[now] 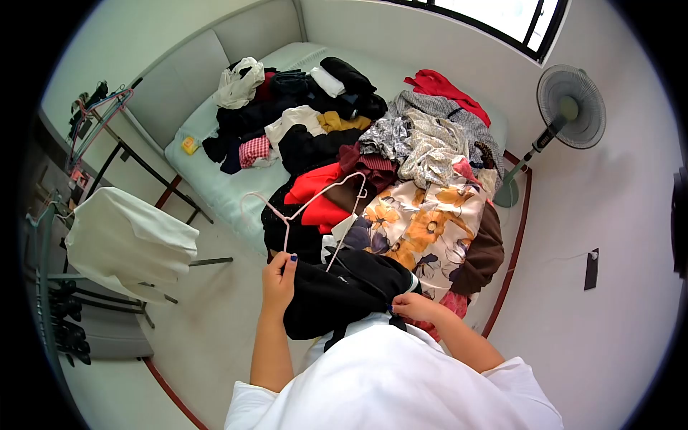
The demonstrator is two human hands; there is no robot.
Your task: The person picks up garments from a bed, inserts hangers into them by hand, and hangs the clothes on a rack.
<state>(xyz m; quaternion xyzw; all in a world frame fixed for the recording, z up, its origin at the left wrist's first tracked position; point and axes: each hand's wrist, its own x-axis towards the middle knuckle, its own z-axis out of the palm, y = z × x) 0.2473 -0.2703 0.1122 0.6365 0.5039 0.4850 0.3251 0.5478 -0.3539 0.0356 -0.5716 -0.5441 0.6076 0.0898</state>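
Note:
My left hand [278, 284] is closed on the lower part of a pale pink clothes hanger [321, 192], at the edge of a black garment [326, 297]. The hanger stands up in front of the clothes pile, and one of its arms runs down to the black garment. My right hand [419, 307] pinches the right side of that garment, near a white-striped edge. The garment hangs between both hands, close to my white shirt. Just beyond it lies a cream cloth with large orange and purple flowers [428, 223].
Clothes are heaped on a bed [215, 197] with a pale green cover. A standing fan [570, 107] is at the right wall. On the left, a white garment [129, 240] hangs on a rack, with several hangers [104, 122] behind it. A window [502, 18] is above.

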